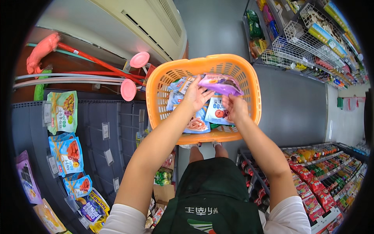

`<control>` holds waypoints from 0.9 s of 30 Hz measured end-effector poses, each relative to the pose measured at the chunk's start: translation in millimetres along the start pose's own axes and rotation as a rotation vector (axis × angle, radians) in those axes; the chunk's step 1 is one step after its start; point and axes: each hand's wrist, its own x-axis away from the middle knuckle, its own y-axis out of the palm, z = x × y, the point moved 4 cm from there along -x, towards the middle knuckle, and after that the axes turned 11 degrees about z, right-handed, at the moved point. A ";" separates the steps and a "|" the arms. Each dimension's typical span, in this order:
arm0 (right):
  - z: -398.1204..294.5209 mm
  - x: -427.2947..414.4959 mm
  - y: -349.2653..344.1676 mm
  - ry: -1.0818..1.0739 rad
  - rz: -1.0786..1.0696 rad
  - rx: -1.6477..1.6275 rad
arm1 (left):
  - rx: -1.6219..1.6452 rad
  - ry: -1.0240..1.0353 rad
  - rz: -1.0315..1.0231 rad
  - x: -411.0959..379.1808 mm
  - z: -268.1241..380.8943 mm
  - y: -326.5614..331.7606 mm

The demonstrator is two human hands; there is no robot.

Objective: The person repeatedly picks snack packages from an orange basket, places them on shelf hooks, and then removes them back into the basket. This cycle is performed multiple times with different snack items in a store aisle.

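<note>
A purple snack pouch [221, 84] is held tilted over an orange plastic shopping basket [152, 96]. My left hand [194, 95] has the pouch's left end between its thumb and loosely spread fingers. At the pouch's lower right edge, the fingers of my right hand [236, 106] grip it, partly hidden by the film. Inside the basket lie several pouches, among them a white and blue one [217, 112] with fruit printed on it and a light blue one [198, 124]. Something green shows beneath them.
On my left, a dark shelf rack [93, 140] carries a green dried-fruit pouch [65, 109] and blue pouches [68, 153]. Handled pink plungers [128, 89] jut out above it. A cream appliance [155, 23] stands beyond. Stocked shelves [321, 172] and wire baskets [292, 55] line my right.
</note>
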 end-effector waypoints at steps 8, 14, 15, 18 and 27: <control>-17.8 121.6 11.2 -0.469 -0.553 0.236 | -0.104 0.061 -0.399 109.4 61.6 -13.9; -32.4 196.1 67.2 -0.531 -0.871 0.272 | -0.220 0.560 -0.234 223.1 103.7 -14.8; -29.0 202.7 76.9 -0.484 -0.938 0.269 | -0.228 0.589 -0.202 238.8 108.3 -18.0; -21.5 247.7 106.8 -0.492 -0.989 0.178 | -0.205 0.749 -0.179 286.6 121.6 -27.6; 2.8 365.9 162.2 -0.850 -1.478 0.396 | -0.080 0.834 -0.009 410.6 136.4 -97.6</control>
